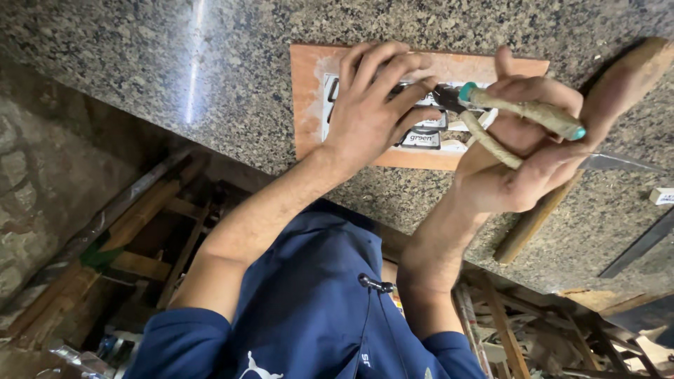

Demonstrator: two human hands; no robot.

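Landmark: orange board (309, 105), flat rectangle, smooth, lying on speckled grey granite desk (210, 63).
Pliers (516, 112): dark metal jaws, two handles wrapped in dirty beige tape, teal ends showing; jaws reached over the board's right part, handles stuck out past its right edge.
Right hand (523, 151): grip clenched around the pliers' handles, just off the board's right edge.
Left hand (372, 105): fingers spread and bent over the board's middle, pressed on the white plate; whether it grasped anything, cannot tell.
White plate (421, 137): glossy plastic, dark-framed rectangular cells, on the board, mostly covered by hands.
Wooden handle (618, 91): brown, rounded, rough, on the desk right of the board.
Blade (621, 163): thin grey metal, right of the board.
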